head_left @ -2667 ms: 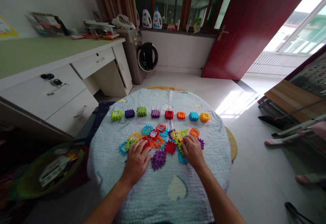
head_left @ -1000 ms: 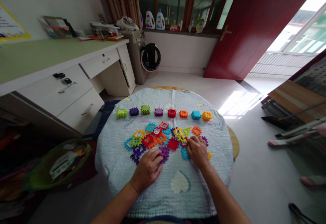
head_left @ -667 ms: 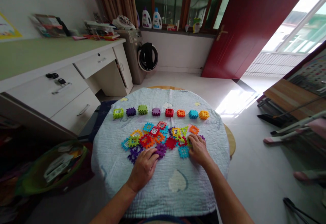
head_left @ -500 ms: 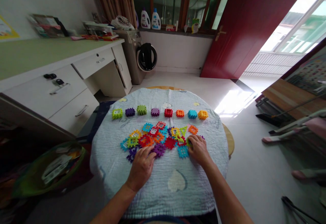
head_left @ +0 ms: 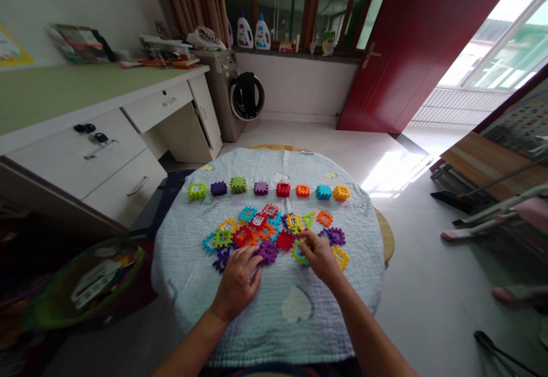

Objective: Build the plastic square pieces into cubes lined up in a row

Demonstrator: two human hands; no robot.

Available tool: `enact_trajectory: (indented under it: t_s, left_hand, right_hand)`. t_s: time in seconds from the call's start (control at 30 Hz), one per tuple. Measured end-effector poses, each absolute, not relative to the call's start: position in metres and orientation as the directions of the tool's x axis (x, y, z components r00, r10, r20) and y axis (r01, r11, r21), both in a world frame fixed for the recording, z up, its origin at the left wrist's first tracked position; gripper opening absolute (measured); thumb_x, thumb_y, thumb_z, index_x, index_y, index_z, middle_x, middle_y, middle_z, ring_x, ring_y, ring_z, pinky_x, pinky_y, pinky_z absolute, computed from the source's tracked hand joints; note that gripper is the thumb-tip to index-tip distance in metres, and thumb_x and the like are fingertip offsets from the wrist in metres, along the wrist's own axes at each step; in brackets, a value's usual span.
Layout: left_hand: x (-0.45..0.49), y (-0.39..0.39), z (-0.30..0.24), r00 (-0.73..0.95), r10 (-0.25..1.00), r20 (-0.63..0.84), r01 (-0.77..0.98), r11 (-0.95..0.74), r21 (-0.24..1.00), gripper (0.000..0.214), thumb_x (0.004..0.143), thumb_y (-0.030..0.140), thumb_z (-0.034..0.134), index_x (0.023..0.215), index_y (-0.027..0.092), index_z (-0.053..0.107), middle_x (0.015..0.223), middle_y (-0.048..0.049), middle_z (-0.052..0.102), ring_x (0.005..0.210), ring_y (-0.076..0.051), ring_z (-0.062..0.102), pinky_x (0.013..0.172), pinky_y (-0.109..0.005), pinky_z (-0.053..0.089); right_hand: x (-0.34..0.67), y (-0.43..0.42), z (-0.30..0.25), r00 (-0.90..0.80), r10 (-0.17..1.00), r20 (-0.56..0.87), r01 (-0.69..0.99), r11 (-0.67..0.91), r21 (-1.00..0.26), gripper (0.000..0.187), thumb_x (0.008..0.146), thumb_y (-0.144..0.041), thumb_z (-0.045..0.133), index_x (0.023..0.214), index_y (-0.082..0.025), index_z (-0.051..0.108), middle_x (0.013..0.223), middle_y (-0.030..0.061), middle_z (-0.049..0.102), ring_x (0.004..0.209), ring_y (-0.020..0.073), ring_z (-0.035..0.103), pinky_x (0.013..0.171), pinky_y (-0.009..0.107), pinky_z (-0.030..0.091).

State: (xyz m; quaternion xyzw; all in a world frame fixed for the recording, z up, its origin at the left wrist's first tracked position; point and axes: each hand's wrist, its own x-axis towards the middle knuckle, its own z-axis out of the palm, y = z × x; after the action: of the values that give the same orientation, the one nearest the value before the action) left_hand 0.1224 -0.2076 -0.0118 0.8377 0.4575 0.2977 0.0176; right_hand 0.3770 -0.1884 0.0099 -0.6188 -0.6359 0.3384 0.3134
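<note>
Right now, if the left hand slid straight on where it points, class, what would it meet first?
The left hand would most likely meet the bright purple piece first. It lies close ahead, perhaps already touching; this single view makes that hard to judge.

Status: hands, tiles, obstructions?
Left hand at purple tile. Right hand at green tile, grip unclear. Red tile between hands. Eight-block row lies beyond.

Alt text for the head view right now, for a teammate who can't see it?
A person's left hand lies by a purple piece and the right hand by a green piece, among scattered toothed pieces on a cloth-covered table; beyond them stands a row of eight colored blocks.
</note>
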Motion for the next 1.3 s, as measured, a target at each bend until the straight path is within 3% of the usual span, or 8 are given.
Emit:
enact_trajectory:
  t_s: [0.17,0.27,0.33,0.53,0.7,0.93,1.17,1.3]
  left_hand:
    - [0.121,-0.208,-0.006,0.450,0.761,0.467,0.720,-0.619,0.315,0.027,0.085,0.022,0.056,0.112,0.020,0.061,0.122,-0.0098,0.061,0.116,-0.025,0.054,0.101,-0.047,0.044]
    - [0.121,-0.209,-0.004,0.464,0.760,0.456,0.717,-0.624,0.310,0.028,0.085,0.024,0.056,0.113,0.020,0.060,0.123,-0.0101,0.061,0.117,-0.026,0.053,0.102,-0.047,0.044]
    - [0.120,-0.209,-0.004,0.468,0.760,0.451,0.718,-0.625,0.307,0.029,0.085,0.024,0.056,0.113,0.021,0.060,0.123,-0.0102,0.060,0.117,-0.026,0.053,0.102,-0.047,0.044]
    - [0.119,-0.211,-0.004,0.494,0.740,0.457,0.699,-0.650,0.298,0.031,0.082,0.024,0.058,0.113,0.020,0.059,0.124,-0.0106,0.060,0.116,-0.026,0.053,0.102,-0.048,0.044]
    - [0.136,-0.209,0.004,0.551,0.726,0.411,0.670,-0.678,0.300,0.037,0.081,0.024,0.059,0.118,0.020,0.057,0.128,-0.0105,0.059,0.121,-0.027,0.051,0.105,-0.049,0.041]
    - [0.173,-0.194,0.008,0.658,0.705,0.265,0.637,-0.709,0.303,0.055,0.081,0.026,0.061,0.134,0.020,0.049,0.142,-0.0099,0.052,0.132,-0.029,0.043,0.112,-0.053,0.033]
    - [0.182,-0.190,0.012,0.673,0.711,0.202,0.634,-0.696,0.337,0.049,0.077,0.027,0.063,0.126,0.021,0.056,0.120,-0.0102,0.063,0.116,-0.028,0.053,0.111,-0.055,0.032]
    - [0.177,-0.194,0.014,0.670,0.709,0.219,0.626,-0.699,0.347,0.053,0.075,0.032,0.066,0.126,0.021,0.056,0.118,-0.0094,0.063,0.115,-0.028,0.053,0.112,-0.055,0.030]
  right_hand:
    - [0.348,-0.198,0.010,-0.166,0.986,0.034,0.749,0.148,-0.646,0.015,0.081,-0.015,0.060,0.093,-0.021,0.065,0.086,0.0023,0.063,0.083,0.0168,0.057,0.077,0.027,0.044]
    - [0.349,-0.194,0.016,-0.212,0.970,0.120,0.819,0.243,-0.521,0.018,0.081,-0.018,0.063,0.097,-0.023,0.067,0.100,0.0064,0.061,0.099,0.0209,0.054,0.089,0.032,0.043]
    - [0.358,-0.185,0.018,-0.195,0.968,0.160,0.817,0.251,-0.520,0.019,0.082,-0.022,0.063,0.101,-0.023,0.067,0.101,0.0068,0.060,0.100,0.0211,0.054,0.090,0.032,0.043]
    - [0.382,-0.153,0.010,-0.033,0.983,0.178,0.864,0.118,-0.490,0.020,0.084,-0.021,0.058,0.103,-0.019,0.065,0.099,0.0082,0.064,0.097,0.0227,0.056,0.090,0.033,0.042]
    - [0.375,-0.150,0.002,-0.062,0.985,0.162,0.901,0.125,-0.415,0.018,0.080,-0.019,0.059,0.098,-0.021,0.064,0.095,0.0072,0.064,0.095,0.0226,0.056,0.087,0.032,0.042]
    - [0.385,-0.154,0.005,0.063,0.954,0.294,0.859,0.098,-0.503,0.028,0.082,-0.027,0.060,0.108,-0.017,0.062,0.093,0.0074,0.065,0.090,0.0218,0.057,0.086,0.033,0.043]
    - [0.403,-0.157,0.009,0.101,0.983,0.153,0.937,-0.042,-0.346,0.018,0.085,-0.037,0.061,0.082,-0.020,0.067,0.089,0.0076,0.063,0.089,0.0221,0.057,0.084,0.033,0.042]
    - [0.403,-0.140,0.019,0.092,0.984,0.153,0.950,-0.041,-0.308,0.015,0.088,-0.032,0.058,0.086,-0.022,0.070,0.095,0.0085,0.064,0.096,0.0216,0.057,0.089,0.031,0.041]
